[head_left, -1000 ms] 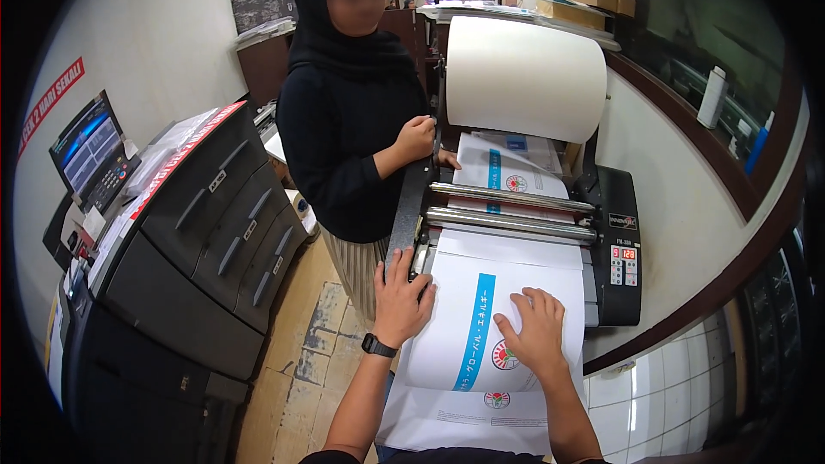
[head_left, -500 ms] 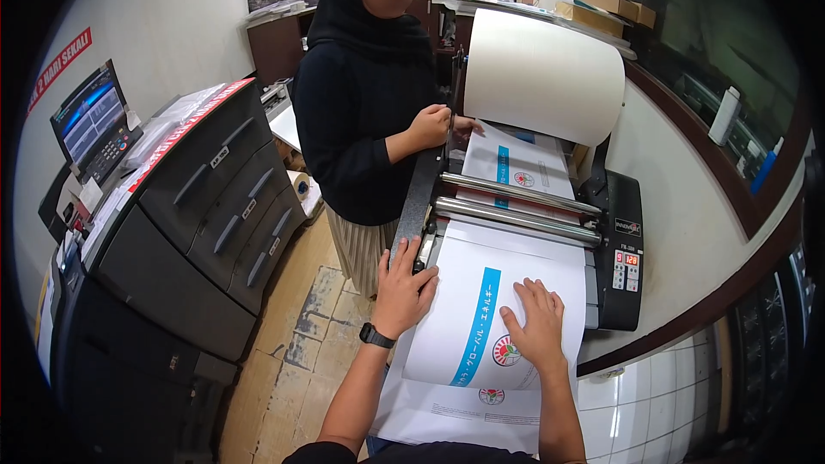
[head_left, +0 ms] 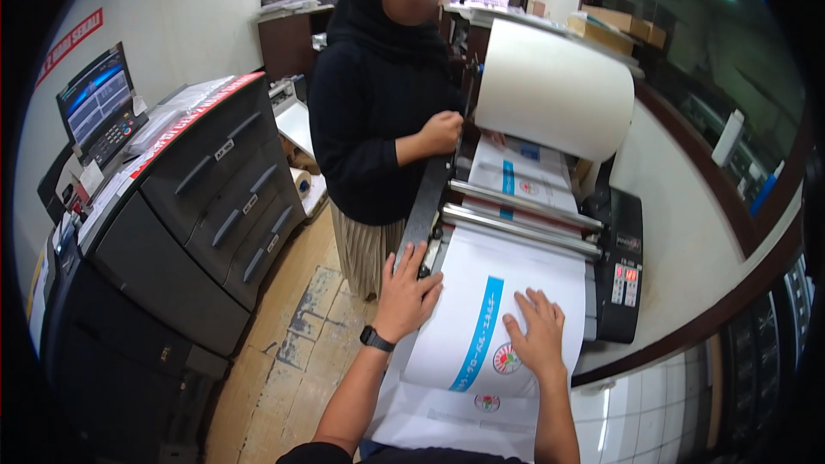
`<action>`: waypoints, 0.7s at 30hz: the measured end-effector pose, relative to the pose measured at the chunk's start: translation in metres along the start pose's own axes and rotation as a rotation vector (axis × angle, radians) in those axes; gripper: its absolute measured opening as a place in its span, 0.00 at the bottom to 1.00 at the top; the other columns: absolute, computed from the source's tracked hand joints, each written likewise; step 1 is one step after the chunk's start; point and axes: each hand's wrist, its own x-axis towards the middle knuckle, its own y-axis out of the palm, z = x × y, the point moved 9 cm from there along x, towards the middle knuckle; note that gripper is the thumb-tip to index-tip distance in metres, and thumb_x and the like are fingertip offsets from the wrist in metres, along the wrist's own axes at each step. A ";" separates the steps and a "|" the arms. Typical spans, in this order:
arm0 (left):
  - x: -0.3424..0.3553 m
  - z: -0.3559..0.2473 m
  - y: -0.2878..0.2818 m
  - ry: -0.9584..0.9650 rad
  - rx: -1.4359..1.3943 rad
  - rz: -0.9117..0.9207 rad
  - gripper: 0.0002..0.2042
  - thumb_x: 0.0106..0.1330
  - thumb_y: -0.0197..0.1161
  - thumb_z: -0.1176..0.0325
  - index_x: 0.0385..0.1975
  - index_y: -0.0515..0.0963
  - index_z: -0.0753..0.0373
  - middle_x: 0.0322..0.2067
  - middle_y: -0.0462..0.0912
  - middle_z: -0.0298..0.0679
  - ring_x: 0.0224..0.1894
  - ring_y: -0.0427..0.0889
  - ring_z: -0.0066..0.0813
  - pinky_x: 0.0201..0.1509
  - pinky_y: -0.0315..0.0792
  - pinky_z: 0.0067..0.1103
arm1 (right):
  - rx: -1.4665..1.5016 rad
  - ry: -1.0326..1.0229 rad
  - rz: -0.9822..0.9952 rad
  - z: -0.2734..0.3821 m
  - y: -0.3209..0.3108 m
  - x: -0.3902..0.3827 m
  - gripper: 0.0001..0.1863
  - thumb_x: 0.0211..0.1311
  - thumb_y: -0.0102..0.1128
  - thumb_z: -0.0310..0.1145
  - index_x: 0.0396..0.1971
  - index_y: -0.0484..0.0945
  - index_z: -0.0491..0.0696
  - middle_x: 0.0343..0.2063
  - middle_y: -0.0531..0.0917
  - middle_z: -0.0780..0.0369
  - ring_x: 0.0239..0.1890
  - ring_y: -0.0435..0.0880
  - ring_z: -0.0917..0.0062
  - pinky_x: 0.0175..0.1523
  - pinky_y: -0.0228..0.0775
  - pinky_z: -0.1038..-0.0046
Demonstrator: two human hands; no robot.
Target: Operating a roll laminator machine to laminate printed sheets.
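A white printed sheet [head_left: 460, 339] with a blue strip and a round red-and-green emblem lies on the front of a laminating machine [head_left: 620, 245]. My left hand [head_left: 411, 296] rests open at the sheet's left edge and the machine's side, fingers spread. My right hand [head_left: 537, 331] is open too, laid flat on the right part of the sheet beside the emblem. Further sheets [head_left: 455, 434] are under its near end. Beyond both hands, two steel rollers [head_left: 524, 228] cross the machine, and another printed sheet [head_left: 490, 170] shows behind them.
A person in dark clothes [head_left: 378, 112] stands at the machine's left side, one hand closed near its edge. A wide white film roll [head_left: 554, 90] sits above the back. At left is a large dark printer [head_left: 198, 232] with a screen. A dark-framed window [head_left: 722, 103] borders the right.
The whole view has shifted slightly, with most things lower and further right. My hands keep their places on the sheet. The person's far hand, earlier by the rear sheet, is now mostly hidden.
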 end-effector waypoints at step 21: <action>-0.003 -0.004 0.004 0.009 0.043 0.015 0.11 0.70 0.63 0.59 0.46 0.87 0.51 0.73 0.65 0.49 0.77 0.59 0.49 0.76 0.50 0.49 | 0.007 -0.004 -0.001 -0.001 0.000 0.008 0.26 0.68 0.62 0.46 0.59 0.80 0.45 0.63 0.75 0.50 0.70 0.68 0.56 0.76 0.45 0.51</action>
